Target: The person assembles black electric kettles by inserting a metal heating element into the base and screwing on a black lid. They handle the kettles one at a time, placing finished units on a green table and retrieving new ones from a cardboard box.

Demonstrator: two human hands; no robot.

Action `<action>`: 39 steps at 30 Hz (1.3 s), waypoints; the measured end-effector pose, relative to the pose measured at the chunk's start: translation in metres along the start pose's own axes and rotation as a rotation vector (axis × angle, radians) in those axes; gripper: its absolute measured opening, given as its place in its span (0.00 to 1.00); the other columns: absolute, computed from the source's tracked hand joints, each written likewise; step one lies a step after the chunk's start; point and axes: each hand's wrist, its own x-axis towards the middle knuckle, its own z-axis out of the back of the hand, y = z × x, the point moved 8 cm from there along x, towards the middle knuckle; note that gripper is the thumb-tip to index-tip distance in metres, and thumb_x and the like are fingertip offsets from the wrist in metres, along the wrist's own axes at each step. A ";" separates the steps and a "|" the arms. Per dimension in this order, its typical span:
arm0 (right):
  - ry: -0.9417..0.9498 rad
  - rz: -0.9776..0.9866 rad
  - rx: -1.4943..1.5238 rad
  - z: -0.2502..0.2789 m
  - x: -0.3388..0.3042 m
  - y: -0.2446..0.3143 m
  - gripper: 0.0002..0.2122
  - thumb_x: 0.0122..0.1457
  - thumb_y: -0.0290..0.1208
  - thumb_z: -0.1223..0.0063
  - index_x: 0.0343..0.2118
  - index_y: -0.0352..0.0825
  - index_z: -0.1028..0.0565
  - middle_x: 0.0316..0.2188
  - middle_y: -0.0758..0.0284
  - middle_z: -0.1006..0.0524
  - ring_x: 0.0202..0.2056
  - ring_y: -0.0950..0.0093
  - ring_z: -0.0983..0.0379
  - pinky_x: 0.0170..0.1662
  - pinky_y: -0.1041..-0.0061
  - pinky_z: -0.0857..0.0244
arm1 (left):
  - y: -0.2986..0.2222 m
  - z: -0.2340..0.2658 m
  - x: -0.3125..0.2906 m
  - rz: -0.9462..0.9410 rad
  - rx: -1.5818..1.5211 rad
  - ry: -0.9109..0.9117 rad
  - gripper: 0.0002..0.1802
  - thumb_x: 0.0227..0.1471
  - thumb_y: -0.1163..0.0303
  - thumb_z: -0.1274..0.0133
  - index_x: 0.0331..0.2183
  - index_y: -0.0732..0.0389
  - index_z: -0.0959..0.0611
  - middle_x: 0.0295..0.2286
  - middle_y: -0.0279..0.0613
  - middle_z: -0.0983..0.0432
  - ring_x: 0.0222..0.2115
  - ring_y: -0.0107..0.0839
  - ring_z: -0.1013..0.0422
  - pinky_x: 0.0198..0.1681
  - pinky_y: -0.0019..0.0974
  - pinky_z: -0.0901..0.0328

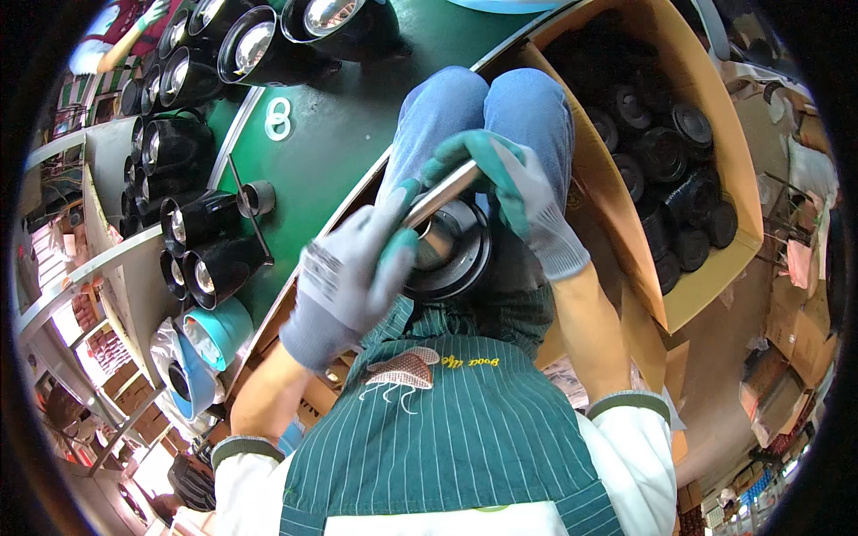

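Observation:
I sit with a black round part [458,257] with a stepped rim between my thighs. Just above it is a silver metal piece [444,193], tilted and bar-like from this angle; its full shape is hidden by the gloves. My left hand [350,268], in a grey glove with green fingertips, is closed on its lower left end. Gloved alike, my right hand [511,183] curls its fingers over the upper right end. Whether the silver piece touches the black part, I cannot tell.
At my right stands an open cardboard box [715,281] with several black round parts [663,154]. The green table [313,165] at my left bears black lamp housings [250,46], two pale rings [278,119] and a metal ring with a long rod [258,198]. A teal bucket [219,333] stands beside it.

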 end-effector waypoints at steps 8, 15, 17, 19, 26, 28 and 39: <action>-0.084 0.010 0.238 0.011 -0.021 -0.009 0.17 0.69 0.34 0.48 0.52 0.25 0.24 0.46 0.56 0.18 0.45 0.67 0.18 0.53 0.70 0.24 | 0.008 0.002 0.016 -0.094 -0.272 -0.018 0.25 0.63 0.62 0.55 0.55 0.67 0.23 0.41 0.61 0.21 0.42 0.57 0.23 0.48 0.44 0.30; 0.242 0.210 0.472 0.007 -0.017 -0.009 0.17 0.68 0.32 0.47 0.55 0.27 0.26 0.36 0.56 0.19 0.53 0.58 0.24 0.61 0.58 0.31 | 0.018 -0.011 0.027 -0.074 -0.235 0.034 0.18 0.64 0.63 0.53 0.47 0.62 0.16 0.28 0.55 0.21 0.31 0.50 0.21 0.38 0.45 0.28; 0.271 0.148 0.441 0.003 -0.026 0.000 0.14 0.69 0.38 0.53 0.44 0.29 0.24 0.30 0.58 0.21 0.45 0.59 0.24 0.58 0.57 0.33 | 0.035 -0.024 0.039 0.029 -0.275 0.338 0.21 0.67 0.62 0.56 0.49 0.65 0.16 0.26 0.54 0.19 0.28 0.45 0.19 0.36 0.39 0.28; 0.297 0.201 0.198 0.006 -0.027 0.011 0.22 0.71 0.46 0.61 0.30 0.33 0.24 0.23 0.62 0.24 0.35 0.61 0.27 0.52 0.56 0.35 | 0.019 -0.018 0.045 -0.176 -0.197 0.195 0.18 0.65 0.62 0.52 0.45 0.63 0.14 0.24 0.57 0.22 0.26 0.46 0.20 0.32 0.42 0.28; 0.333 0.329 -0.247 -0.011 -0.041 0.043 0.21 0.55 0.46 0.43 0.12 0.37 0.26 0.16 0.68 0.28 0.33 0.58 0.28 0.45 0.56 0.32 | 0.027 -0.031 0.074 -0.369 -0.073 0.325 0.17 0.64 0.59 0.49 0.42 0.60 0.12 0.25 0.49 0.20 0.25 0.45 0.23 0.34 0.41 0.27; 0.611 0.523 -0.446 -0.031 -0.043 0.056 0.12 0.38 0.40 0.36 0.17 0.36 0.21 0.19 0.68 0.29 0.36 0.54 0.28 0.50 0.49 0.33 | 0.036 -0.038 0.089 -0.334 -0.114 0.401 0.19 0.65 0.59 0.49 0.36 0.64 0.13 0.24 0.50 0.20 0.25 0.39 0.22 0.32 0.40 0.27; 1.114 0.280 -1.246 -0.109 -0.074 0.032 0.15 0.44 0.38 0.36 0.11 0.42 0.32 0.13 0.73 0.35 0.24 0.73 0.31 0.44 0.67 0.32 | 0.023 -0.060 0.147 -0.455 -0.230 0.268 0.37 0.68 0.44 0.61 0.28 0.68 0.16 0.25 0.58 0.22 0.31 0.51 0.23 0.40 0.46 0.30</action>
